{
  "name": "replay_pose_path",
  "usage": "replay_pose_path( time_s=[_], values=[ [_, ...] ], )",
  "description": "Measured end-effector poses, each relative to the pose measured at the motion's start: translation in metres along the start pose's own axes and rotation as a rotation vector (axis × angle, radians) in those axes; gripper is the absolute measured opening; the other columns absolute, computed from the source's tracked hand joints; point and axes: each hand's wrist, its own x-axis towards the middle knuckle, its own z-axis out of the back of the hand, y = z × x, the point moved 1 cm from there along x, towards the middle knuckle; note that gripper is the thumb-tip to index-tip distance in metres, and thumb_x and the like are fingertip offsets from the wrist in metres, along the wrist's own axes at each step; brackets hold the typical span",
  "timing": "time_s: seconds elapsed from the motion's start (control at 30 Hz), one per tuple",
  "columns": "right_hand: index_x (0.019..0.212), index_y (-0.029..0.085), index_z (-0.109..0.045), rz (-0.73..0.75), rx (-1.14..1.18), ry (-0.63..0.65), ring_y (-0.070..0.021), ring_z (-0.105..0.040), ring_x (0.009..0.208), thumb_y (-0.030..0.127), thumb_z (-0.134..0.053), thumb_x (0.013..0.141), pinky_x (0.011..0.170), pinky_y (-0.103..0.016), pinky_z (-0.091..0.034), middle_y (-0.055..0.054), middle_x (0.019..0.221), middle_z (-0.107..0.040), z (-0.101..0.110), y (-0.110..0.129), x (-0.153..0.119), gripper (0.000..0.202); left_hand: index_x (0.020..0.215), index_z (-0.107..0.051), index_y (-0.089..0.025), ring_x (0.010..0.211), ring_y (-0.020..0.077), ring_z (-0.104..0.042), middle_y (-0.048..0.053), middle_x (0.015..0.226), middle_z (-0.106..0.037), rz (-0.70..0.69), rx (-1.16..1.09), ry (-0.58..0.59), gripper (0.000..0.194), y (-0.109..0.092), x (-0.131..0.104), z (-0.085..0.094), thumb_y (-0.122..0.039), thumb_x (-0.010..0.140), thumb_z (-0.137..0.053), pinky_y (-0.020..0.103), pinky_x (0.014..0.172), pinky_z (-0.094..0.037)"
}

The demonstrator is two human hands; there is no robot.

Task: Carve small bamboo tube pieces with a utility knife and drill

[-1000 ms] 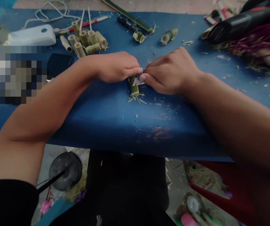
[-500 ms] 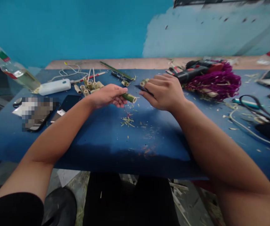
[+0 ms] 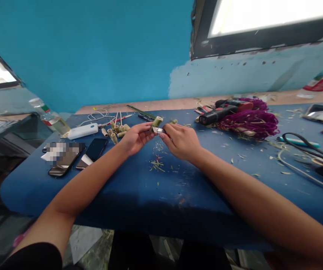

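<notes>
My left hand [image 3: 137, 138] grips a short green bamboo tube [image 3: 157, 121], its open end tilted up past my fingertips. In my right hand [image 3: 181, 140] is a knife whose bright blade [image 3: 158, 130] lies against the tube's side; its handle is mostly hidden in my fist. Both hands meet above the blue tabletop [image 3: 139, 187]. Below them lies a small heap of bamboo shavings [image 3: 157, 165]. Several cut bamboo pieces [image 3: 117, 129] stand and lie beyond my left hand, and another piece [image 3: 174, 121] sits just behind my right knuckles.
To the left are two phones [image 3: 96, 149], a white power strip [image 3: 83, 131] and a leaning plastic bottle [image 3: 50, 118]. A power drill [image 3: 218, 114] rests on purple netting [image 3: 251, 123] at the back right. A white cable [image 3: 296, 167] and a teal tool [image 3: 299, 142] lie far right.
My hands have come together; the knife blade now touches the bamboo tube, which has turned from pointing right to tilting upward. The camera view has tipped up, showing more wall.
</notes>
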Motion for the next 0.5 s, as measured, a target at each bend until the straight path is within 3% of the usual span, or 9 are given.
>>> replay_pose_path(
  time_s=[0.27, 0.5],
  values=[
    [0.100, 0.020, -0.066, -0.062, -0.047, 0.037, -0.0231, -0.066, 0.079, 0.053, -0.029, 0.117, 0.072, -0.036, -0.037, -0.012, 0.089, -0.077, -0.001, 0.000, 0.001, 0.052, 0.085, -0.082, -0.008, 0.062, 0.0109, -0.070, 0.010, 0.078, -0.078, 0.020, 0.047, -0.006, 0.028, 0.006, -0.002, 0.000, -0.013, 0.105, -0.063, 0.018, 0.061, -0.056],
    [0.100, 0.020, -0.067, -0.173, -0.087, 0.118, -0.0219, -0.064, 0.074, 0.052, -0.030, 0.117, 0.068, -0.036, -0.028, -0.013, 0.089, -0.078, 0.002, 0.003, 0.002, 0.052, 0.077, -0.078, -0.011, 0.060, 0.0103, -0.066, 0.009, 0.074, -0.076, -0.017, 0.138, -0.018, 0.030, 0.013, -0.002, 0.001, -0.018, 0.105, -0.068, 0.020, 0.060, -0.052]
  ],
)
